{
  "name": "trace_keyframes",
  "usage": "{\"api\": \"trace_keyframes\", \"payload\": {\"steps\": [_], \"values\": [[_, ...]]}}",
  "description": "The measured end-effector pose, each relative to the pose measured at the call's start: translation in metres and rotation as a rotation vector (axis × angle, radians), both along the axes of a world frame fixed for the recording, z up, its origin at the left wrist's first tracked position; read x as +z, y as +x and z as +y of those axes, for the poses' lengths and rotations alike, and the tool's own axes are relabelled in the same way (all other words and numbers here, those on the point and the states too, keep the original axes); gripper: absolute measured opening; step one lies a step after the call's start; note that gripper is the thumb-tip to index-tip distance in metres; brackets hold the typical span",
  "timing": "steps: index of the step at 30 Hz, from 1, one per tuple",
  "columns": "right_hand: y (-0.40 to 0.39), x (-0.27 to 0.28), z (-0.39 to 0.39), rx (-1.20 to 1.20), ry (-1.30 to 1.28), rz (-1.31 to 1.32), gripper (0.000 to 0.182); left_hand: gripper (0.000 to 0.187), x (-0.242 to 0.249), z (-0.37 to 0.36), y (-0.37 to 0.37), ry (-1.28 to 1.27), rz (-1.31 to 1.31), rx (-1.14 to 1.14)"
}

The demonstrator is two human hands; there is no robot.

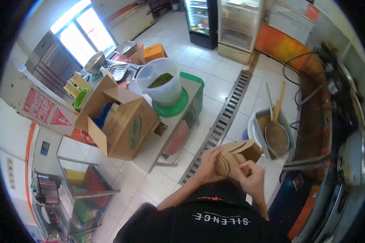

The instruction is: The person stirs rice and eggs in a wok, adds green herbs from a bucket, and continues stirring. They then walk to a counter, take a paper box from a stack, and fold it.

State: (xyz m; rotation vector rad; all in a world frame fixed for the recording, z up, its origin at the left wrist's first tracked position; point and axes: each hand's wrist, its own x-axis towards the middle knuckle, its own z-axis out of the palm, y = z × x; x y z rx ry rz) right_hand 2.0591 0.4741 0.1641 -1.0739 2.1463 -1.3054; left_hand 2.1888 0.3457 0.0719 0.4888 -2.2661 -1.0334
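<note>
Several flattened brown paper bags (pixel 224 165) are stacked close to my chest, with my left hand (pixel 209 165) wrapped round their left side. An opened brown paper piece (pixel 249 150) stands up at the far right of the stack. My right hand (pixel 252 178) is at the right edge of the paper, its fingers pinched on it near the thumb. Both hands are in front of my black shirt.
On the metal table (pixel 150 156) are an open cardboard box (pixel 127 129) and a translucent bucket (pixel 160 81) of green stuff. A grey basin (pixel 286 133) with a strainer (pixel 276 137) stands right. A floor drain (pixel 227 115) runs between; a wire shelf (pixel 89 194) is lower left.
</note>
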Motion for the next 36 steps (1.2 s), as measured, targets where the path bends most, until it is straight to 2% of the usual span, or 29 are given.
{"api": "trace_keyframes", "payload": {"steps": [1, 4, 9, 13, 16, 17, 19, 22, 25, 27, 29, 31, 33, 36], "values": [[-0.028, 0.004, -0.026, 0.006, 0.004, -0.094, 0.012, 0.097, 0.005, -0.024, -0.015, 0.009, 0.011, 0.045], [-0.096, 0.057, -0.109, 0.136, -0.035, 0.032, 0.013, 0.097, 0.019, -0.096, -0.058, 0.035, 0.060, 0.206], [-0.213, 0.074, -0.240, 0.049, -0.268, 0.072, 0.013, 0.093, 0.015, -0.219, -0.144, 0.128, 0.226, 0.473], [-0.304, 0.051, -0.348, -0.030, -0.526, -0.046, 0.011, 0.090, -0.021, -0.331, -0.219, 0.187, 0.376, 0.690], [-0.350, 0.036, -0.416, -0.129, -0.434, -0.018, 0.011, 0.088, -0.026, -0.413, -0.261, 0.235, 0.433, 0.933], [-0.366, 0.028, -0.438, -0.125, -0.411, -0.055, 0.011, 0.087, -0.031, -0.443, -0.273, 0.248, 0.571, 0.983], [-0.396, 0.013, -0.475, -0.117, -0.340, -0.131, 0.012, 0.087, -0.045, -0.505, -0.290, 0.209, 0.614, 1.162], [-0.429, 0.005, -0.536, -0.105, -0.190, -0.121, 0.012, 0.086, -0.068, -0.597, -0.283, 0.082, 0.631, 1.368], [-0.480, -0.023, -0.617, 0.058, -0.098, -0.169, 0.011, 0.084, -0.095, -0.683, -0.257, -0.056, 0.540, 1.609], [-0.490, -0.018, -0.682, 0.234, -0.086, -0.068, 0.011, 0.084, -0.110, -0.727, -0.227, -0.231, 0.446, 1.756], [-0.507, -0.009, -0.736, 0.359, -0.069, -0.043, 0.011, 0.084, -0.135, -0.745, -0.196, -0.229, 0.387, 1.877], [-0.518, -0.004, -0.792, 0.415, -0.076, -0.123, 0.010, 0.083, -0.127, -0.759, -0.170, -0.314, 0.374, 1.938], [-0.529, -0.001, -0.838, 0.475, -0.131, -0.080, 0.011, 0.083, -0.120, -0.756, -0.161, -0.419, 0.386, 1.951], [-0.541, 0.008, -0.872, 0.546, -0.091, -0.001, 0.011, 0.083, -0.113, -0.743, -0.158, -0.353, 0.177, 2.096]]}}
